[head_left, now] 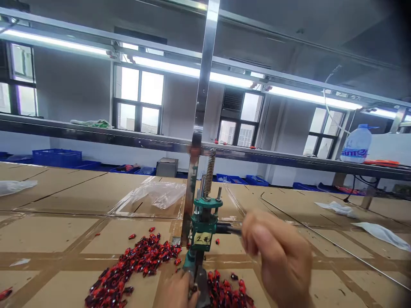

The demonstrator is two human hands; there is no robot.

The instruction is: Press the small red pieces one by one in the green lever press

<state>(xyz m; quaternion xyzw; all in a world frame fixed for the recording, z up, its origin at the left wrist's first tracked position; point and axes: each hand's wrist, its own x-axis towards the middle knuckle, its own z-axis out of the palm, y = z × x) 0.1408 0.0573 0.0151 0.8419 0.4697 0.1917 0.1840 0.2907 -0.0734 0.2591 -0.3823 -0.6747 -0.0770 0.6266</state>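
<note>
A green hand press (203, 226) with a tall spring and a "2#" label stands upright on the cardboard-covered table. My right hand (279, 256) is closed around the end of the press's dark lever, right of the press. My left hand (176, 291) is at the press's base, its fingers bent around something small that is hidden. A large pile of small red and black parts (138, 261) lies left of the press. More of these red and black parts (226, 291) lie just right of its base.
A metal post (192, 184) rises behind the press to a long shelf rail (144, 143). A thin metal rod (321, 231) crosses the table at right. Plastic bags (160, 194) lie beyond; a water bottle (357, 145) stands on the shelf.
</note>
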